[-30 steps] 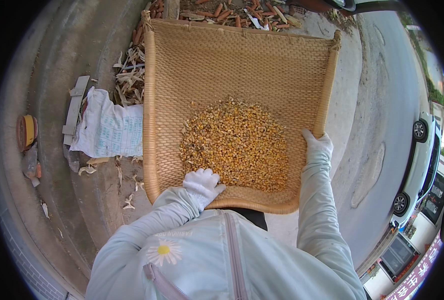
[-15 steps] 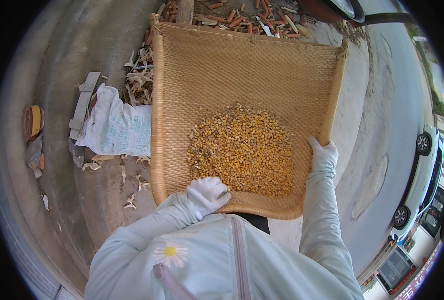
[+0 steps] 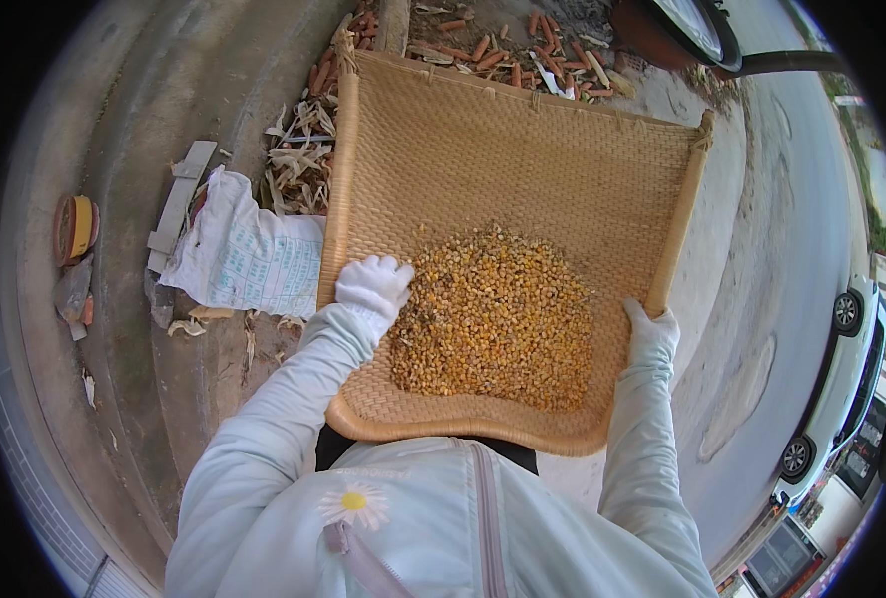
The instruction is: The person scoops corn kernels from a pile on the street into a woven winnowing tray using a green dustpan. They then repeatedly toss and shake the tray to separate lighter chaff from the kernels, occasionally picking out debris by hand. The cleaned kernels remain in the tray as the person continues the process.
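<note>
A wide woven winnowing basket (image 3: 523,149) is in front of me, its near rim against my body. A heap of yellow corn kernels (image 3: 493,329), with darker bits among them, covers its near middle. My right hand (image 3: 652,334), in a white glove, grips the right rim, thumb on the inner side. My left hand (image 3: 373,289), also gloved in white, is over the left side, beside the rim and the left edge of the heap. Its fingers are curled closed; what they hold, if anything, is hidden.
Left of the basket lie a white sack (image 3: 259,249) with faded print, dry husks (image 3: 303,169) and a grey board (image 3: 181,204). Corn cobs (image 3: 493,55) are scattered beyond the far rim. A yellow-and-red round object (image 3: 76,229) is far left. A white car (image 3: 832,389) stands at right.
My left hand has moved from the near rim up and left to the basket's left side. The basket has shifted slightly right and nearer in view, tilting a little. My right hand keeps its grip.
</note>
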